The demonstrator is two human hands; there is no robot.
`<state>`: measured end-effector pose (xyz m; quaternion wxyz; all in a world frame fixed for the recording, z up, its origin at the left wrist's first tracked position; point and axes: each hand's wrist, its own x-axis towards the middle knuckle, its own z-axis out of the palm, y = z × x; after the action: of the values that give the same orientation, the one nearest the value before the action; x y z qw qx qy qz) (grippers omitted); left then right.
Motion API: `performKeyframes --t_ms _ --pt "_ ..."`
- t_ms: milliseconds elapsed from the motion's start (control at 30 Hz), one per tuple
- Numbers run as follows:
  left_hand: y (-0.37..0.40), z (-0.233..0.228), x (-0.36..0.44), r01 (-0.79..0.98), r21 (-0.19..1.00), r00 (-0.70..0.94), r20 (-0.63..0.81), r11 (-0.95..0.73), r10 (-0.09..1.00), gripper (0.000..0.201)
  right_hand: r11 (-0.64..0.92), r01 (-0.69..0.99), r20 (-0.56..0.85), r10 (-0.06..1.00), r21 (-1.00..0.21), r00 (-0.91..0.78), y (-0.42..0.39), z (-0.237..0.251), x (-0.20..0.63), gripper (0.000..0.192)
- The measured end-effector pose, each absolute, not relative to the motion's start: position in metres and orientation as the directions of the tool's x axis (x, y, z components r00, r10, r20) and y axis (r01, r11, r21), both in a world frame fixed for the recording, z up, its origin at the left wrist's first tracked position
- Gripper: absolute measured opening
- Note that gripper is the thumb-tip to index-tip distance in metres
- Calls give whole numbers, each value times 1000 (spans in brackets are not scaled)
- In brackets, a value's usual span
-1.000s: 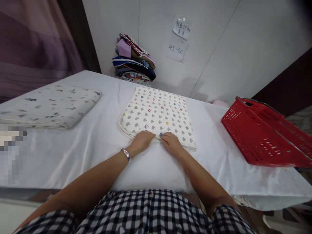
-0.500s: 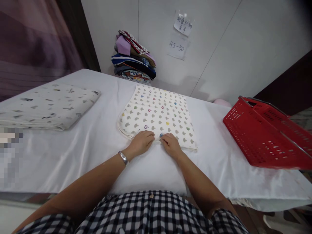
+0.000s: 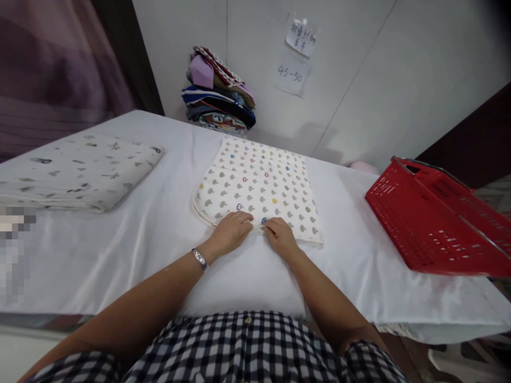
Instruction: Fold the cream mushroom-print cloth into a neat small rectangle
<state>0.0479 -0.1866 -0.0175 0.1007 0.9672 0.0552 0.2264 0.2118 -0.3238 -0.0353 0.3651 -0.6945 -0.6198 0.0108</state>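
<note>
A folded white cloth [image 3: 255, 183] printed with grey and coloured mushrooms lies flat in front of me. Its near edge is pinched by my left hand [image 3: 233, 229], which wears a silver bracelet at the wrist. Close beside it, my right hand [image 3: 279, 234] has its fingers closed on the same edge. Only a narrow gap separates the two hands. The cloth's left near corner is rounded and shows several layers; part of the near edge is hidden under my fingers.
A white-covered table [image 3: 151, 255] carries everything. Another folded cloth [image 3: 83, 170] with a leaf-like print lies left. A red basket [image 3: 435, 223] stands at the right. A stack of folded fabrics [image 3: 219, 98] rises behind, by the wall with paper signs [image 3: 291, 74].
</note>
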Motion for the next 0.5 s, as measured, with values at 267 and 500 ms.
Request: performKeyframes --t_ms 267,500 --pt "-186 -20 49 144 247 909 350 -958 227 23 16 856 427 871 -517 242 -325 -36 211 21" --pt "-186 -16 50 163 294 929 276 -942 247 20 39 873 443 872 -487 208 -325 -36 212 22"
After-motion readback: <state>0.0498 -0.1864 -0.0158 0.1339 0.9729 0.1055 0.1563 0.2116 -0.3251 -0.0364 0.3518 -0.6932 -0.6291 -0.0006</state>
